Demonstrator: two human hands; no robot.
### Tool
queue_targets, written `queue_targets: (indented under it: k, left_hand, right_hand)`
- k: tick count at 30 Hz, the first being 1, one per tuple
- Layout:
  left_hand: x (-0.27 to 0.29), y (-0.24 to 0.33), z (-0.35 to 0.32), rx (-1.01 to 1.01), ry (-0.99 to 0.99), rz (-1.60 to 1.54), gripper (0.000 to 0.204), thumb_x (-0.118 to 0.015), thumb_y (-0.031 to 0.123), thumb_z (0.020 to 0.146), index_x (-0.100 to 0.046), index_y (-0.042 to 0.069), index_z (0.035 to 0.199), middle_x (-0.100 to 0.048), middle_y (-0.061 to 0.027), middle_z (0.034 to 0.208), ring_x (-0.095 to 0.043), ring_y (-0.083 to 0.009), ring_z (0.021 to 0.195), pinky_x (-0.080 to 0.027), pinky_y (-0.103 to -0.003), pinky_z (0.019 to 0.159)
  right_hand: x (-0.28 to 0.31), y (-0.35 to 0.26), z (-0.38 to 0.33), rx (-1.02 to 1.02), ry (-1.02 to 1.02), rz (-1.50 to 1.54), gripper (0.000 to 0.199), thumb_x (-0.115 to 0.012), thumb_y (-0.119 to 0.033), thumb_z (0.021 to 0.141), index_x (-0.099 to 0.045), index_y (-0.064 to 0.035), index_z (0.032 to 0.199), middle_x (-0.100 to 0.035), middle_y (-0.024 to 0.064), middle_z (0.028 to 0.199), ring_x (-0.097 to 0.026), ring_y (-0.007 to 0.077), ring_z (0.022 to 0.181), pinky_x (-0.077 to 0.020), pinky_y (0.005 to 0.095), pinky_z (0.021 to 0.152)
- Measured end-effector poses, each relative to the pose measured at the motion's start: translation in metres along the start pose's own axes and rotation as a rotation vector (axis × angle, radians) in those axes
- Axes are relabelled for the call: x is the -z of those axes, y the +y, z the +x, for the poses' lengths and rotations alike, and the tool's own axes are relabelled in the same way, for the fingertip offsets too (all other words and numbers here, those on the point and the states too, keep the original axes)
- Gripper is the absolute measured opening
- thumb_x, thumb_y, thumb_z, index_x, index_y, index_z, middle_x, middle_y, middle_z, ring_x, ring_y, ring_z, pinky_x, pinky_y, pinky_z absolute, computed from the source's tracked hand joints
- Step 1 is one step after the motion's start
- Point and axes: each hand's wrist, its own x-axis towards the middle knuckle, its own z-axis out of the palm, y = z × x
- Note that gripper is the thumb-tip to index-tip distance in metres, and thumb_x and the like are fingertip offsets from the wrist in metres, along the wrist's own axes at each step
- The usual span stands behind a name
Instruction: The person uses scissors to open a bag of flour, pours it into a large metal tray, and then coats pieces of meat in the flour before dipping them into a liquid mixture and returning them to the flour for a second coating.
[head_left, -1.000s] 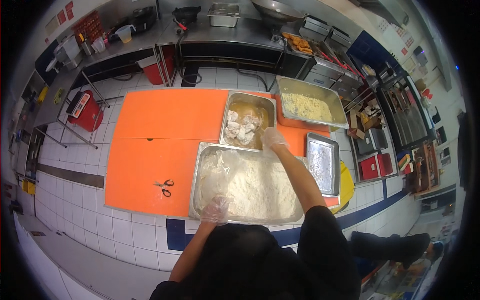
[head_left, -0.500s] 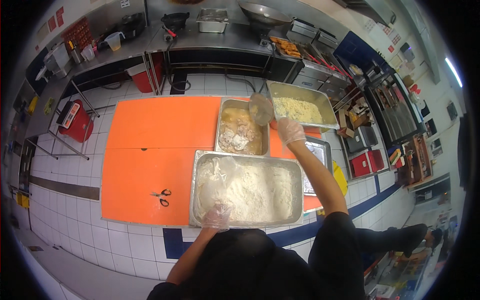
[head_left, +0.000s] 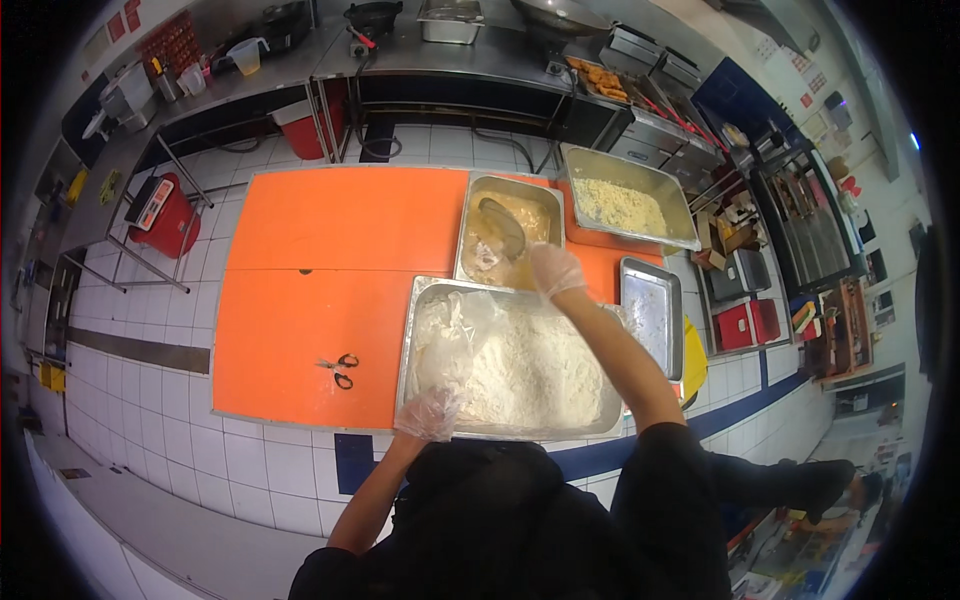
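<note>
My right hand (head_left: 556,271), in a clear plastic glove, is closed on a round metal scoop (head_left: 503,228). Its rounded end is tilted down into a metal tray (head_left: 462,235) of cloudy yellowish liquid with pale, floury pieces. How the fingers wrap its handle is hard to see. Also gloved, my left hand (head_left: 428,413) is closed on the near end of a clear plastic bag (head_left: 452,340). That bag lies over the left part of a large metal pan (head_left: 410,350) full of white flour (head_left: 535,365).
Beyond my right hand stands a deep metal pan (head_left: 683,215) holding yellow crumbly food. A shallow metal tray (head_left: 650,310) is at the right. Black-handled scissors (head_left: 343,370) lie on the orange tabletop (head_left: 300,330). Another person's dark sleeve (head_left: 780,485) shows at the lower right.
My right hand has moved left and nearer from beside the crumb pan, bringing the scoop down into the liquid tray. My left hand stays at the bag; the whole view has shifted slightly.
</note>
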Motion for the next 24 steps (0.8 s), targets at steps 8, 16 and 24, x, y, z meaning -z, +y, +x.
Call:
queue_targets:
  k: [8,16,24]
  left_hand:
    - [-0.004,-0.01,-0.001,-0.064,0.082,-0.02,0.027,-0.063,0.021,0.088,-0.068,0.015,0.113,-0.067,-0.0109,0.103,-0.066,-0.0292,0.092,-0.058,-0.042,0.068]
    - [0.029,0.003,0.017,-0.108,0.034,-0.128,0.026,-0.063,0.02,0.089,-0.069,0.015,0.114,-0.068,-0.0093,0.107,-0.066,-0.0299,0.1,-0.057,-0.039,0.087]
    - [0.016,-0.024,0.006,0.056,-0.075,-0.109,0.027,-0.064,0.022,0.095,-0.07,0.014,0.12,-0.071,-0.0084,0.117,-0.067,-0.0271,0.108,-0.055,-0.039,0.093]
  right_hand:
    - [0.114,-0.002,-0.023,0.035,-0.066,-0.098,0.021,-0.058,-0.012,0.092,-0.078,-0.0055,0.092,-0.076,0.0173,0.095,-0.076,0.0345,0.089,-0.0603,0.0464,0.073]
    - [0.04,-0.009,-0.027,-0.143,-0.043,0.085,0.023,-0.055,-0.012,0.093,-0.075,-0.0018,0.09,-0.074,0.0215,0.094,-0.074,0.0393,0.091,-0.0594,0.0487,0.076]
    - [0.048,0.009,0.029,-0.134,-0.049,-0.267,0.016,-0.063,-0.013,0.093,-0.079,-0.0116,0.093,-0.078,0.0094,0.097,-0.076,0.0262,0.095,-0.0609,0.039,0.071]
